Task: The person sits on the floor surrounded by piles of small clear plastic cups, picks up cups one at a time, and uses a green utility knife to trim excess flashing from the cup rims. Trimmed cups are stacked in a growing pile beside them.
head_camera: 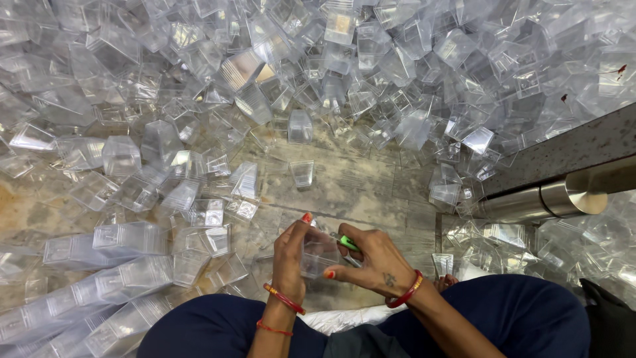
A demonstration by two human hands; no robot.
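A bare strip of floor (344, 189) lies open just ahead of the hands, with a lone clear plastic cup (303, 174) standing in it. Heaped clear cups (371, 59) wall it in beyond and left, stacked cup rows (99, 292) crowd the near left, and a metal pipe (556, 195) bars the right.

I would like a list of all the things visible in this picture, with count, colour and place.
loose plastic cups: too many to count, clear, heaped across the floor
stacked cups: several rows, clear, lying at lower left
floor: one, worn beige, bare patch in the middle
metal pipe: one, silver, at right
held cup: one, clear, between both hands
green tool: one, green, in the right hand
bangles: red, on both wrists
left hand: one, grips the held cup
right hand: one, holds the green tool against the cup
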